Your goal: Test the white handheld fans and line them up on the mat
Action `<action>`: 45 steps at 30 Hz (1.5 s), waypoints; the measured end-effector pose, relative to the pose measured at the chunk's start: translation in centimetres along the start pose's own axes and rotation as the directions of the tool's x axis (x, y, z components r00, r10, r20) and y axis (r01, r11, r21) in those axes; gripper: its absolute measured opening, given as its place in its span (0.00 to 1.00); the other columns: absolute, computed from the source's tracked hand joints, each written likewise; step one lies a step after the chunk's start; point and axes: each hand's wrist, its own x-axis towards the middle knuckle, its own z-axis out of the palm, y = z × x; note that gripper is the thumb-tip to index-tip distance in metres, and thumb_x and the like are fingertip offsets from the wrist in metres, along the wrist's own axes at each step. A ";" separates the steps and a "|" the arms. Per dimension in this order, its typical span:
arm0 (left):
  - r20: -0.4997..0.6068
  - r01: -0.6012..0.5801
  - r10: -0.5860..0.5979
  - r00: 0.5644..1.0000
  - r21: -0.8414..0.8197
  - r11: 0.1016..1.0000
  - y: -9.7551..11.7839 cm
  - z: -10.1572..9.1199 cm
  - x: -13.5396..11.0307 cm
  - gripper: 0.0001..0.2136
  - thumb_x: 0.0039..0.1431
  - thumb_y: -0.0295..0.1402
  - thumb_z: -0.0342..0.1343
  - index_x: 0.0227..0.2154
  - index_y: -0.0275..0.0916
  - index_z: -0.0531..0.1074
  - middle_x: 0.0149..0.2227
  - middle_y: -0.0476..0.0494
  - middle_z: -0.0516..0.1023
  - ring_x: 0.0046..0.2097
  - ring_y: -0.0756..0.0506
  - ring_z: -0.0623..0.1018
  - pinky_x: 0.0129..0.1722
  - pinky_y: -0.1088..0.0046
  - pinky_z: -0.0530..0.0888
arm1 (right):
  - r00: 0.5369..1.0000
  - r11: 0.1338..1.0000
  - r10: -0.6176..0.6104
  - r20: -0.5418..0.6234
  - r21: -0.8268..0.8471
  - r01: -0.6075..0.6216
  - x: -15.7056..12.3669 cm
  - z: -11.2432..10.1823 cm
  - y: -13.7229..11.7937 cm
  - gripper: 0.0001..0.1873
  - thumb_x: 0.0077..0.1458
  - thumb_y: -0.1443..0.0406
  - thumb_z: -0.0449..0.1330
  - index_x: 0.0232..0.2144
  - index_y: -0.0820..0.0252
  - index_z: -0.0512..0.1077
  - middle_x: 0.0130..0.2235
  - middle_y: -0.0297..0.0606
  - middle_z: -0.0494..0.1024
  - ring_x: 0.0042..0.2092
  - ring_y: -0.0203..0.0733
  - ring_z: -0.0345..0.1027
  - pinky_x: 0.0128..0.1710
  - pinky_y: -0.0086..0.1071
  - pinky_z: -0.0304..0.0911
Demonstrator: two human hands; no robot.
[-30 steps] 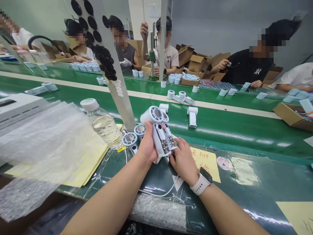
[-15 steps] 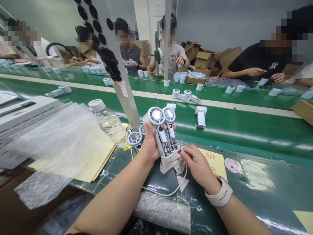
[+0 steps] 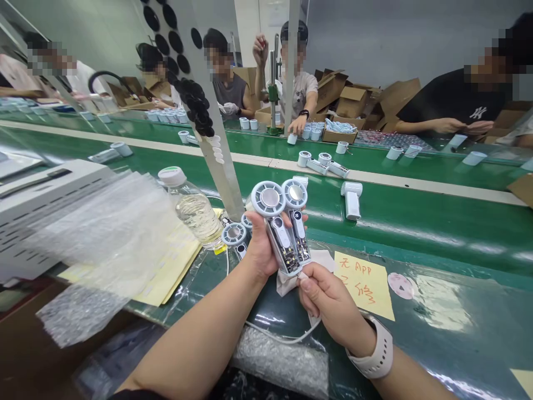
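Note:
My left hand [image 3: 260, 247] grips two white handheld mini fans side by side, with their round heads up. The left fan [image 3: 268, 199] and the right fan [image 3: 295, 194] show see-through lower bodies with circuitry inside. My right hand [image 3: 327, 300] pinches a pale cloth [image 3: 288, 284] against the lower end of the fans. Two more fans [image 3: 234, 234] lie on the bench just left of my left hand, partly hidden by it. A white cable [image 3: 275, 340] runs below my hands.
A water bottle [image 3: 195, 211] stands left of the hands, beside a white machine [image 3: 50, 194] and hanging bubble wrap [image 3: 104, 233]. A yellow note [image 3: 363, 284] lies to the right. Fans stand on the green conveyor belt [image 3: 416, 219] beyond, with several co-workers across it.
The fans have swung more upright in my left hand. My right hand has moved from beside the cable onto the cloth, now pressing it to the fans' lower end.

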 end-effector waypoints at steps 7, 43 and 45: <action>-0.055 -0.075 0.077 0.996 0.028 0.997 -0.9 0.0 -0.4 0.34 0.33 0.70 0.59 0.19 0.37 0.73 0.39 0.37 0.82 0.50 0.33 0.79 0.44 0.61 0.78 | 0.992 1.000 -0.002 -0.128 0.017 0.005 -0.1 1.2 -0.1 0.25 0.60 0.42 0.56 0.26 0.55 0.62 0.16 0.22 0.57 0.18 0.33 0.51 0.19 0.28 0.51; -0.050 -0.022 0.021 0.999 -0.011 1.000 -0.7 0.5 -0.8 0.33 0.39 0.70 0.57 0.19 0.38 0.73 0.39 0.39 0.81 0.49 0.34 0.79 0.46 0.60 0.78 | 0.974 0.987 -0.057 -0.219 -0.157 0.022 0.5 -1.0 -0.5 0.24 0.57 0.45 0.60 0.23 0.58 0.69 0.24 0.33 0.68 0.29 0.39 0.61 0.31 0.33 0.59; -0.064 0.002 -0.005 0.998 -0.039 0.999 -0.7 0.6 -0.9 0.33 0.41 0.70 0.55 0.19 0.38 0.72 0.38 0.40 0.81 0.48 0.35 0.80 0.46 0.60 0.78 | 0.968 0.978 -0.105 -0.226 -0.200 0.060 0.2 -1.0 -0.6 0.23 0.59 0.47 0.58 0.24 0.57 0.69 0.25 0.33 0.68 0.30 0.40 0.61 0.31 0.33 0.59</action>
